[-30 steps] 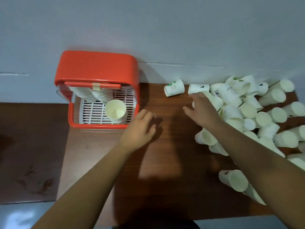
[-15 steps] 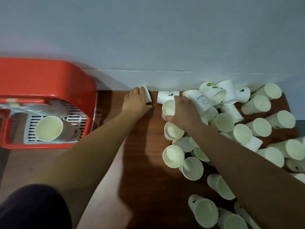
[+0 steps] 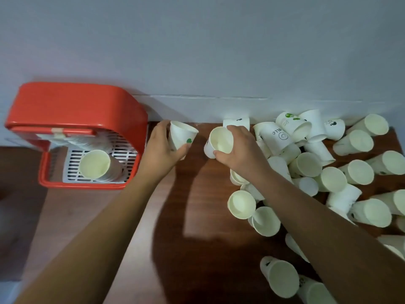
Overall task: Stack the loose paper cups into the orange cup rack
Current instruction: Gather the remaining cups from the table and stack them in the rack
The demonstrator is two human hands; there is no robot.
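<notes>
The orange cup rack [image 3: 74, 102] stands at the left against the wall, with a white slatted floor and a stack of nested paper cups [image 3: 95, 164] lying inside. My left hand [image 3: 161, 148] grips a white paper cup with a green mark [image 3: 180, 134], lifted just right of the rack. My right hand [image 3: 240, 148] holds another white cup [image 3: 219, 140] with its mouth facing me. A heap of loose paper cups [image 3: 328, 172] covers the right half of the wooden table.
The brown wooden table [image 3: 197, 216] runs along a grey wall [image 3: 197, 51]. More loose cups [image 3: 280, 277] lie near the front right. A lower brown floor area [image 3: 19, 194] shows beyond the table's left edge.
Both hands have lifted a cup each from the back of the table. The left hand's cup has come up off the table toward the rack side.
</notes>
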